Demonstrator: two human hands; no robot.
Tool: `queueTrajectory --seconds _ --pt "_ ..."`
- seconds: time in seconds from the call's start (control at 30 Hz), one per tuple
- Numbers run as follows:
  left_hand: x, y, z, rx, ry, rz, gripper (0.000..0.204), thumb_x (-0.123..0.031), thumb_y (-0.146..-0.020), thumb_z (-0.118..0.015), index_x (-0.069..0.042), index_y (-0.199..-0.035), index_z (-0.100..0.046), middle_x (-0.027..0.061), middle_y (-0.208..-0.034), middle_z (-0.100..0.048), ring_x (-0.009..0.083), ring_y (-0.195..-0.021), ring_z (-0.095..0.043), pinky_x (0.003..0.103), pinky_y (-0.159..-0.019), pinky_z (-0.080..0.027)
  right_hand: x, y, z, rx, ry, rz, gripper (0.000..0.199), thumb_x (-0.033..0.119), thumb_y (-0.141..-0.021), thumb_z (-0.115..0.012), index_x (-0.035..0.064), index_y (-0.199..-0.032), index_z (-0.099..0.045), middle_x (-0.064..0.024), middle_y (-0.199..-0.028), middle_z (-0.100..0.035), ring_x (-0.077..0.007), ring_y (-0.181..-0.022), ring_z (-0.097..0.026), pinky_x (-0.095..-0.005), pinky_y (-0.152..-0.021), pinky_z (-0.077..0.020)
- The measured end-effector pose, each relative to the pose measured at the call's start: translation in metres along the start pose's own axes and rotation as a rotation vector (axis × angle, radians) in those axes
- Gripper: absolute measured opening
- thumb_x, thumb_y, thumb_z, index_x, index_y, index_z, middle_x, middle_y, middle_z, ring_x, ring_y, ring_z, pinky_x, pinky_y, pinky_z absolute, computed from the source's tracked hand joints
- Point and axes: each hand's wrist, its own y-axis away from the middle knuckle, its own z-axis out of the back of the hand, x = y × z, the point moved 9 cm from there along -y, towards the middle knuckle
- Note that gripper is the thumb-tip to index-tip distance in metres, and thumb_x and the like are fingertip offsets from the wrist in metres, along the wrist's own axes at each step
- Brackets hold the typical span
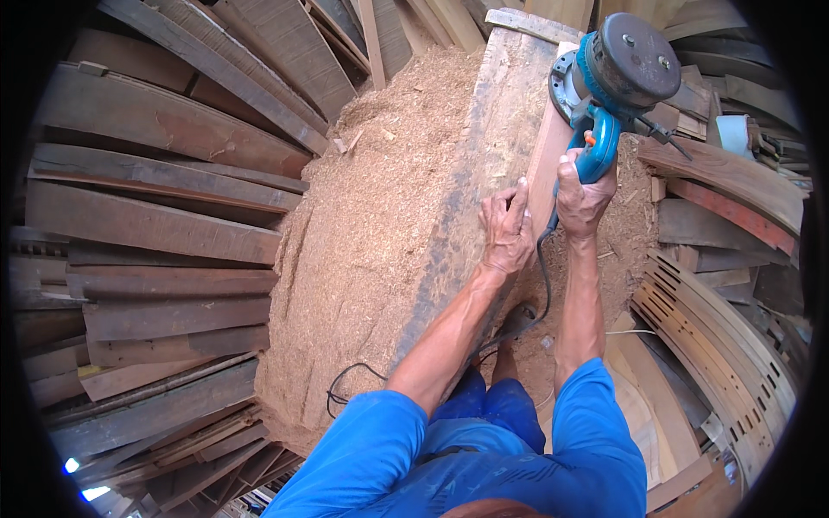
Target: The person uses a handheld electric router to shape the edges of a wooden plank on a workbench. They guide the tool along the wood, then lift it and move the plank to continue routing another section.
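My right hand [585,194] is closed around the D-shaped handle of a corded teal power tool [598,155]. The tool has a large round black cover and a round metal base plate, and it sits over the far part of a narrow reddish wooden board [550,155]. That board lies lengthwise along a thick, worn wooden bench [466,207]. My left hand [508,226] rests on the bench at the board's left edge, its thumb along the board and its fingers loosely bent and apart. What lies under the tool's base is hidden.
A deep heap of sawdust [363,216] fills the left of the bench. Planks [164,216] are stacked around the far and left sides. At right lie curved boards [725,181] and slotted curved wooden pieces [708,345]. The tool's black cord [544,268] hangs beside my right forearm.
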Motion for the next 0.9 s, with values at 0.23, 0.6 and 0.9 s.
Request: queueTrajectory --seconds 0.23,0.6,0.9 --pt "-0.001 0.0 0.001 0.01 -0.016 0.0 0.059 -0.005 -0.087 -0.055 -0.012 -0.146 -0.046 0.0136 -0.115 -0.053 0.031 -0.105 -0.045 0.044 -0.096 -0.035 -0.005 -0.021 -0.001 -0.02 0.014 0.045 0.042 0.011 -0.085 -0.067 0.0007 -0.124 -0.054 -0.002 -0.089 -0.06 -0.01 -0.078 -0.056 -0.0275 -0.078 -0.0475" --pt "0.005 -0.001 -0.007 0.016 -0.057 0.006 0.052 -0.004 -0.088 -0.053 -0.01 -0.14 -0.05 0.0147 -0.112 -0.054 0.0311 -0.103 -0.047 0.046 -0.094 -0.035 -0.004 -0.045 0.005 -0.079 0.182 0.212 0.034 0.017 -0.084 -0.07 0.0015 -0.113 -0.061 -0.0037 -0.089 -0.064 -0.0143 -0.081 -0.06 -0.0307 -0.076 -0.0498" --pt "0.003 -0.008 -0.015 -0.048 -0.153 -0.071 0.048 -0.012 -0.087 -0.053 -0.006 -0.134 -0.05 0.0216 -0.122 -0.052 0.039 -0.116 -0.046 0.055 -0.101 -0.034 -0.016 -0.052 0.003 -0.028 0.321 0.181 0.034 0.024 -0.084 -0.07 0.0047 -0.11 -0.061 -0.0025 -0.089 -0.065 -0.0132 -0.082 -0.06 -0.0302 -0.074 -0.0502"
